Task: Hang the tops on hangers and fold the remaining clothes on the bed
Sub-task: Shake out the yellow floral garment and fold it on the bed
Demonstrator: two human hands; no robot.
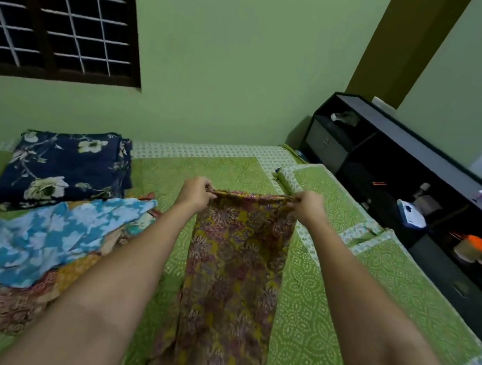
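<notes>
A long yellow and maroon printed garment point(234, 276) hangs stretched between my two hands above the green bed point(324, 306). My left hand point(195, 192) pinches its top edge at the left corner. At the right corner my right hand point(308, 205) pinches the same edge. The cloth falls straight down toward me between my forearms. To the left lies a loose heap: a blue and white floral piece point(51, 237) on top of orange and brown printed clothes point(9, 303).
A folded navy floral cloth point(62, 166) lies at the far left of the bed. Green pillows point(326, 192) line the right side. A dark shelf unit point(422, 185) with small items stands along the right. A barred window point(50, 4) is at upper left.
</notes>
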